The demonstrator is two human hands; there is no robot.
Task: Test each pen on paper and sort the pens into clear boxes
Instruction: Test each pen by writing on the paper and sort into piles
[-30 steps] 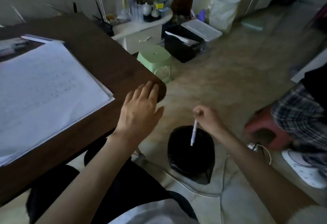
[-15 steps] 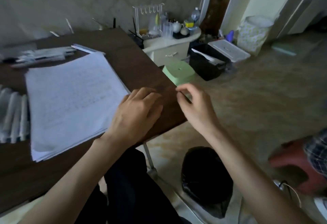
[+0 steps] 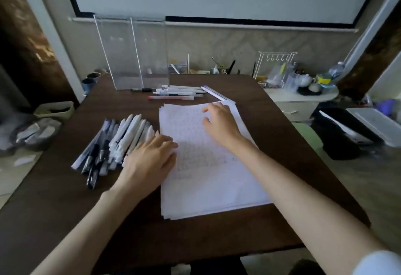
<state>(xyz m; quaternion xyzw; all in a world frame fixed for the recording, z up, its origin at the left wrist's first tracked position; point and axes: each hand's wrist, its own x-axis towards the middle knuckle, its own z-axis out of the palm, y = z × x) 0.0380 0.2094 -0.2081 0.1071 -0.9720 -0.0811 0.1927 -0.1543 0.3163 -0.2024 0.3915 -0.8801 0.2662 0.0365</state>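
A stack of white paper [image 3: 208, 179] with faint scribbles lies in the middle of the dark wooden table [image 3: 271, 109]. My left hand [image 3: 149, 161] rests flat on the paper's left edge, next to a pile of several white and dark pens [image 3: 117, 142]. My right hand [image 3: 219, 122] hovers over the paper's upper part, fingers relaxed, holding nothing. Several more pens [image 3: 180, 92] lie in a row beyond the paper. Two tall clear boxes [image 3: 134, 57] stand at the far left of the table; their insides are hard to make out.
A white side cabinet [image 3: 301, 98] with a hook rack, bottles and cups stands right of the table. A black bin and a white lidded box [image 3: 351, 129] sit on the floor at right. Bowls and cups [image 3: 39, 131] sit at left.
My view swung from the floor bin back to the table. A second ago my right hand held a white pen over the black bin; now it holds nothing above the paper. My left hand moved onto the paper.
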